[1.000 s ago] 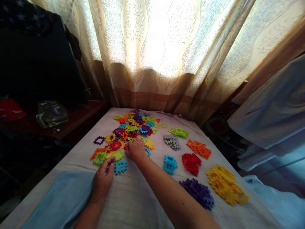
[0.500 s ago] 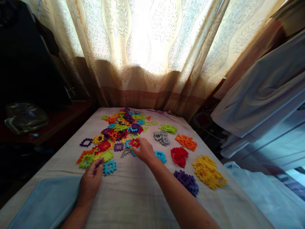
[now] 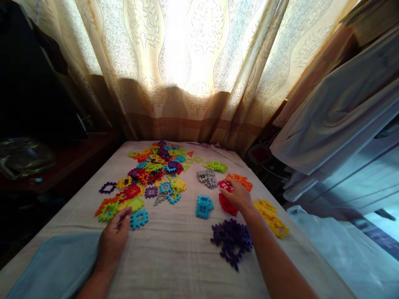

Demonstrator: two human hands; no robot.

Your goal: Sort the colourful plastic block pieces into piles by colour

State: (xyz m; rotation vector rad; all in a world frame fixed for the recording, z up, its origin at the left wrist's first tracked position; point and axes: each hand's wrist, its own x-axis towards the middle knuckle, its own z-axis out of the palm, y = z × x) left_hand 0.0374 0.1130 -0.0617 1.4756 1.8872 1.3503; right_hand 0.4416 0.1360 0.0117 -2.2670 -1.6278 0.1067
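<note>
My right hand [image 3: 238,195] pinches a red interlocking tile [image 3: 225,185] with a window-like grid, just above the red pile [image 3: 228,204]. My left hand [image 3: 116,234] rests on the sheet, its thumb and fingers loosely apart with nothing visible between them. Beside its fingertips lie a blue window tile [image 3: 139,218] and green tiles [image 3: 135,204]. A large mixed heap of coloured tiles [image 3: 158,164] spreads beyond my left hand. Around my right hand are single-colour piles: orange [image 3: 240,180], grey [image 3: 207,178], blue [image 3: 204,207], purple [image 3: 231,241] and yellow [image 3: 272,218].
A lime green pile [image 3: 215,166] lies farther back on the sheet-covered surface [image 3: 174,257]. At the front left is a light blue folded item [image 3: 56,265]. A glass jug [image 3: 25,158] stands on the dark side table. Curtains [image 3: 187,99] hang behind, with clothes [image 3: 336,116] at the right.
My right hand has carried the red tile from the mixed heap rightward to the red pile. My left hand has stayed beside the blue tile. The view has shifted slightly.
</note>
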